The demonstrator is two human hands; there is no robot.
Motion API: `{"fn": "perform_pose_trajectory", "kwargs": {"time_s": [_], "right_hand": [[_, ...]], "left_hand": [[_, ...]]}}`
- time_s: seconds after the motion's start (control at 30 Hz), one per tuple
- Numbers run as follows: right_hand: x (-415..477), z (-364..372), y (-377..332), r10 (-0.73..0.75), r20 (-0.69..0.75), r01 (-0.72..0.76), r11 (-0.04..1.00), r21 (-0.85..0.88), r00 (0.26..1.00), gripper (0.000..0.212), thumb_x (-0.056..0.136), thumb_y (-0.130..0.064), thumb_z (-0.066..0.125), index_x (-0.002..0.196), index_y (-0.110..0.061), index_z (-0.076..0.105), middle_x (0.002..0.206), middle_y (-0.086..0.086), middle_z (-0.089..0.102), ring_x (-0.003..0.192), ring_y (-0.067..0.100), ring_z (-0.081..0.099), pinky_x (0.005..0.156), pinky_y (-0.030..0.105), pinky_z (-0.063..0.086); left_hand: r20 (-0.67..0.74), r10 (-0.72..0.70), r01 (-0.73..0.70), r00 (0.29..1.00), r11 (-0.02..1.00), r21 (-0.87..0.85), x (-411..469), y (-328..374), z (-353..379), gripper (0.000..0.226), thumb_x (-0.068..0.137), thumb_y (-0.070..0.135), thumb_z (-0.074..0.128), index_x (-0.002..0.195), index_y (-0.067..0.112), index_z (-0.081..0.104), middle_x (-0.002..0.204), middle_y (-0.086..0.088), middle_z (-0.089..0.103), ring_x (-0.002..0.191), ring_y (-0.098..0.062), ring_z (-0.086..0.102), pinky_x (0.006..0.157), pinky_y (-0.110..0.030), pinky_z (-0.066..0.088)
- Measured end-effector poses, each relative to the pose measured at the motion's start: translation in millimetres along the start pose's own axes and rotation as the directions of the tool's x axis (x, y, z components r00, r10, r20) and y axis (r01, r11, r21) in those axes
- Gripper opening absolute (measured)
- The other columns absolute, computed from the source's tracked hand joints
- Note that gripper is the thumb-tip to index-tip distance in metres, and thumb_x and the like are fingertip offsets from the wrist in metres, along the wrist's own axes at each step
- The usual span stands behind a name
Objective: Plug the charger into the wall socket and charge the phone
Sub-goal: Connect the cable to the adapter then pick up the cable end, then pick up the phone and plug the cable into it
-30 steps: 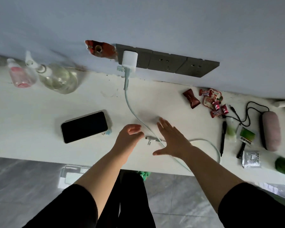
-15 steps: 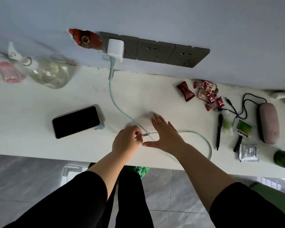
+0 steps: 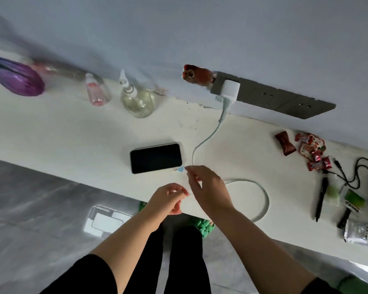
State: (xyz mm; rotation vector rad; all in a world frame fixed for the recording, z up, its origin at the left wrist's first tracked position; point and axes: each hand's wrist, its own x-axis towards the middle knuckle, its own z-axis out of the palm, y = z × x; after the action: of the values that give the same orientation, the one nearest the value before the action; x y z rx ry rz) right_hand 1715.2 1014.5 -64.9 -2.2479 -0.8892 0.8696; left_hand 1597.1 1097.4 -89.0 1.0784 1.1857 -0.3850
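The white charger block point(image 3: 229, 90) sits plugged into the left end of the grey wall socket strip point(image 3: 280, 99). Its pale green cable point(image 3: 206, 141) runs down the white counter point(image 3: 62, 132), passes under my hands and loops out to the right. The phone point(image 3: 155, 158) lies flat, screen dark and facing up, just left of the cable. My right hand point(image 3: 210, 192) pinches the cable beside the phone's right edge. My left hand point(image 3: 168, 198), below it at the counter's front edge, has its fingers closed on the cable's thin end. The connector itself is hidden.
Along the wall at left stand a purple vase point(image 3: 17, 76), a pink bottle point(image 3: 95, 93) and a clear spray bottle point(image 3: 136, 98). At right lie red candy wrappers point(image 3: 310, 151), a black pen point(image 3: 321, 198), a black cord point(image 3: 359, 172) and a silver sachet point(image 3: 357, 232).
My view has swung left, so the phone now sits nearer the centre. My right hand went from flat and spread to pinching the cable near the phone. My left hand keeps its grip on the cable end.
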Motion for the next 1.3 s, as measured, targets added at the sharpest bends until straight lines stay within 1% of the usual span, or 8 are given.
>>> {"fn": "perform_pose_trajectory", "kwargs": {"time_s": [0.2,0.33,0.6,0.7,0.8,1.0,1.13,1.3], "right_hand": [[67.9,55.0,-30.2,0.035,0.296,0.018,0.985,-0.174,0.955,0.056,0.094,-0.022,0.052,0.147,-0.016,0.034,0.153,0.003,0.036,0.140,0.020,0.037,0.114,0.033,0.032],[92.7,83.2,-23.1,0.035,0.409,0.237,0.768,-0.595,0.912,0.103,0.081,-0.044,0.069,0.153,-0.011,0.002,0.163,0.006,0.003,0.151,0.022,-0.001,0.122,0.039,0.002],[110.4,100.1,-26.6,-0.032,0.380,0.298,0.682,-0.668,0.924,0.090,0.065,-0.036,0.079,0.137,-0.010,0.032,0.137,0.013,0.038,0.126,0.032,0.038,0.109,0.040,0.034],[110.0,93.1,-30.8,0.047,0.399,0.222,0.770,-0.599,0.916,0.089,0.059,-0.033,0.082,0.131,-0.012,0.036,0.129,0.012,0.036,0.117,0.033,0.040,0.099,0.041,0.044],[99.3,76.2,-36.3,-0.012,0.348,0.167,0.891,-0.421,0.937,0.084,0.060,-0.030,0.079,0.130,-0.009,0.038,0.121,0.012,0.038,0.112,0.031,0.043,0.096,0.038,0.045],[56.4,21.2,-68.2,-0.109,0.242,0.156,0.970,-0.185,0.964,0.080,0.061,-0.034,0.079,0.126,-0.021,0.035,0.115,-0.008,0.039,0.103,0.013,0.046,0.084,0.025,0.044],[24.3,-8.5,-97.9,0.080,0.239,-0.081,0.997,-0.008,0.968,0.079,0.057,-0.044,0.081,0.119,-0.036,0.032,0.108,-0.014,0.050,0.093,0.010,0.058,0.070,0.023,0.056],[-3.2,-26.7,-125.6,0.292,0.363,-0.427,0.821,0.379,0.885,0.066,0.066,-0.045,0.081,0.117,-0.041,0.039,0.100,-0.019,0.061,0.078,-0.008,0.067,0.058,0.010,0.049]], "left_hand": [[0.057,-0.045,0.059,0.997,0.960,-0.275,-14.3,-22.0,-64.8,0.032,0.080,0.007,0.074,0.111,0.005,0.065,0.099,-0.014,0.070,0.094,-0.024,0.069,0.094,-0.034,0.054],[-0.107,-0.012,-0.026,0.994,0.935,-0.354,-11.0,-33.7,-92.6,0.028,0.086,0.008,0.067,0.112,0.000,0.066,0.088,-0.012,0.072,0.076,-0.015,0.072,0.077,-0.024,0.060],[-0.160,0.001,-0.075,0.987,0.889,-0.451,-10.6,-40.5,-116.4,0.021,0.085,0.039,0.066,0.081,0.021,0.076,0.083,0.005,0.075,0.088,-0.013,0.068,0.086,-0.032,0.053],[-0.136,0.003,-0.077,0.991,0.834,-0.546,-19.4,-28.4,-122.8,0.030,0.088,0.043,0.059,0.083,0.014,0.066,0.082,0.001,0.078,0.089,-0.017,0.073,0.084,-0.032,0.054],[-0.166,0.039,-0.135,0.985,0.770,-0.623,-38.8,-11.3,-130.2,0.036,0.080,0.047,0.061,0.080,0.012,0.067,0.055,0.002,0.057,0.054,-0.015,0.062,0.067,-0.030,0.056],[-0.184,0.199,-0.270,0.963,0.763,-0.588,-84.1,29.8,-135.3,0.039,0.089,0.039,0.053,0.108,0.010,0.070,0.056,0.007,0.024,0.043,-0.006,0.018,0.042,-0.019,0.018],[-0.158,0.277,-0.315,0.948,0.747,-0.585,-118.5,52.3,-128.8,0.039,0.082,0.039,0.057,0.103,0.010,0.073,0.059,0.007,0.043,0.043,-0.007,0.026,0.043,-0.017,0.027],[-0.151,0.285,-0.316,0.947,0.730,-0.605,-140.3,71.6,-113.2,0.029,0.080,0.040,0.056,0.081,0.020,0.077,0.093,0.006,0.076,0.073,-0.013,0.067,0.065,-0.029,0.048]]}}
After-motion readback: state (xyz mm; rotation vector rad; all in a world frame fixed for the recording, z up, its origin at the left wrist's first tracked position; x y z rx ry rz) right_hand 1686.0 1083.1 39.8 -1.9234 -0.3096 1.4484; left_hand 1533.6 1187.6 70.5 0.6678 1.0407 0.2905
